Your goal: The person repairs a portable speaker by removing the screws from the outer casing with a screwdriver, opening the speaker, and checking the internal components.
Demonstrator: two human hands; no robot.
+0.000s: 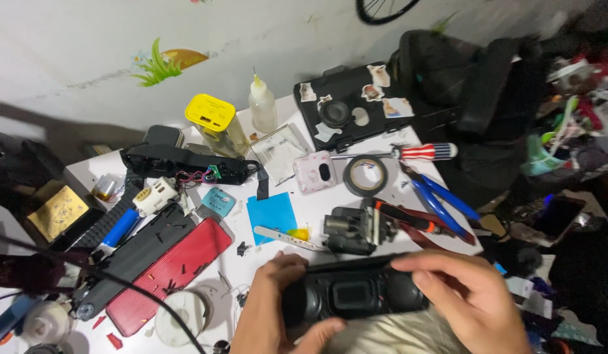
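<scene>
Beyond the left hand (274, 308) on the white surface (317, 203) lie a blue square sheet (272, 215) and a teal tag (219, 200), with a yellow-capped box (214, 118) farther off. Both hands clamp a black oblong speaker (353, 295) near the body; the right hand (468, 298) arches its fingers over the top edge.

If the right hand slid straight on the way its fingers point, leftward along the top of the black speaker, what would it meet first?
Most likely the left hand: the right hand points left along the black speaker, whose far end the left hand grips. Nothing else shows between them, though depth is hard to judge.
</scene>
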